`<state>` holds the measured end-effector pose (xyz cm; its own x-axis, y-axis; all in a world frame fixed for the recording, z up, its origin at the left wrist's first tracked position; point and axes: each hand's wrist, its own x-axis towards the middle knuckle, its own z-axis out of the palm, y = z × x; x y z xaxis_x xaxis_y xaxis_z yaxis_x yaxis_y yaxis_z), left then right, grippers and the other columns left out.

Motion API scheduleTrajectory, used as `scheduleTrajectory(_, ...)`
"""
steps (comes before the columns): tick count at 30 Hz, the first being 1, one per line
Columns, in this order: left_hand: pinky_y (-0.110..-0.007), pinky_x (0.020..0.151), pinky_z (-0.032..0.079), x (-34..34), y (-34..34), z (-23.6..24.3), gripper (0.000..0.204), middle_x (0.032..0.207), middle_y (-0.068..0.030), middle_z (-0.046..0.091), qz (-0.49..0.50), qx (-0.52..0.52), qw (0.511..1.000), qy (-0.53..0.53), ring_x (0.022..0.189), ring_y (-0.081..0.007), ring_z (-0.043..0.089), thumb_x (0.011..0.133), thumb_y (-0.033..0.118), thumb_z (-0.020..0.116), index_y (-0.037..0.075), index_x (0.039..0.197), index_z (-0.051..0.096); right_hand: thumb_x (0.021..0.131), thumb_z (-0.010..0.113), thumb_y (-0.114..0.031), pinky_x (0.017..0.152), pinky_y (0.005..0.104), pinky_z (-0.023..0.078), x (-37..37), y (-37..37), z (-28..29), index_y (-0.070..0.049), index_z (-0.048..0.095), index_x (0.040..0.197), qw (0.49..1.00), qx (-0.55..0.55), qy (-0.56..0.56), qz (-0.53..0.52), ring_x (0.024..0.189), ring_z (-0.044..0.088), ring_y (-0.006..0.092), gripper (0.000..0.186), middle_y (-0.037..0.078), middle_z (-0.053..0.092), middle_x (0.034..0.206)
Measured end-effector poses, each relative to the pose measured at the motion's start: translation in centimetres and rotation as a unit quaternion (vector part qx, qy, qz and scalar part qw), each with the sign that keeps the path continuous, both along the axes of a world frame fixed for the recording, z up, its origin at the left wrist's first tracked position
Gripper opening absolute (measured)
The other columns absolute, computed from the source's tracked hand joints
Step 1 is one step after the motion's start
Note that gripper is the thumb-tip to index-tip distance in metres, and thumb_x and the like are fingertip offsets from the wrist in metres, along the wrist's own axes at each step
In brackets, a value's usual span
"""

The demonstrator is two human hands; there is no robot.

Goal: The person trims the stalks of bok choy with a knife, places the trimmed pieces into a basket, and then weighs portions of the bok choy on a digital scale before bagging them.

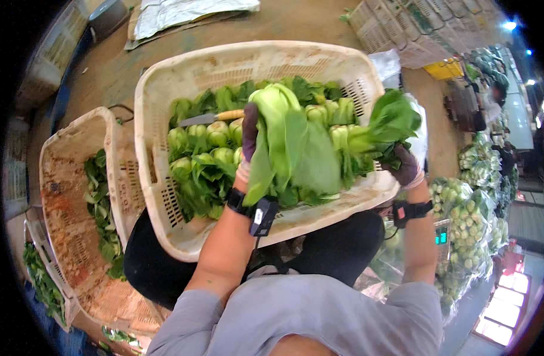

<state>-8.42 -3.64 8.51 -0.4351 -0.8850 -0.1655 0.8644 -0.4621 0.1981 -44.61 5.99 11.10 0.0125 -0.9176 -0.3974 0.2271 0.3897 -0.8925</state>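
My left hand (250,133), in a dark glove, is closed around a large bok choy (281,127), its pale base up and its green leaves hanging down, smeared by motion. Beside that hand a knife (210,118) with a wooden handle points left over the greens; whether the hand touches the handle I cannot tell. My right hand (405,167), also gloved, grips another bok choy (382,127) at the right rim, with its leaves spreading up and right. Below both hands, the white plastic basket (150,127) holds rows of bok choy (218,135), bases mostly upward.
The basket rests over my dark-trousered legs (159,255). At left stands a dirty crate (64,202) with loose leaves (100,207). Bagged bok choy (462,219) lies at right near a lit scale display (441,237). Stacked crates (402,29) stand at the back right.
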Motion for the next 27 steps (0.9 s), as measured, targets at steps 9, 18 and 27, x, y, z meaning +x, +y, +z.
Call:
scheduleTrajectory(9, -0.039, 0.106, 0.033, -2.2, 2.4, 0.5, 0.121, 0.144, -0.0167, 0.029, -0.222, -0.285, 0.932, -0.012, 0.128, -0.0251, 0.037, 0.055, 0.072, 0.069, -0.004, 0.138, 0.027, 0.093, 0.048, -0.033, 0.065, 0.033, 0.055, 11.0, 2.2, 3.2, -0.018, 0.046, 0.128, 0.903, -0.1, -0.35, -0.229, 0.101, 0.057, 0.0263, 0.038, 0.007, 0.054, 0.121)
scheduleTrajectory(18, -0.037, 0.091, 0.046, 0.6, 2.6, -0.5, 0.104, 0.119, -0.0195, 0.053, -0.191, -0.295, 0.934, -0.064, 0.105, -0.025, 0.054, 0.057, 0.075, 0.065, -0.001, 0.124, 0.044, 0.077, 0.067, -0.011, 0.094, 0.0388, 0.043, 13.6, 5.6, 0.7, -0.008, 0.052, 0.123, 0.644, -0.281, 0.712, -0.004, 0.111, 0.052, 0.0264, 0.048, 0.011, 0.054, 0.122)
scheduleTrajectory(27, -0.033, 0.096, 0.042, -0.2, 3.5, -0.6, 0.109, 0.125, -0.01, 0.052, -0.282, -0.303, 0.907, -0.076, 0.112, -0.0204, 0.052, 0.06, 0.067, 0.071, 0.001, 0.138, 0.031, 0.088, 0.051, -0.011, 0.092, 0.0383, 0.044, 17.7, 7.9, 12.1, -0.004, 0.039, 0.13, 0.764, -0.304, 0.533, -0.201, 0.111, 0.052, 0.0259, 0.044, 0.014, 0.051, 0.123)
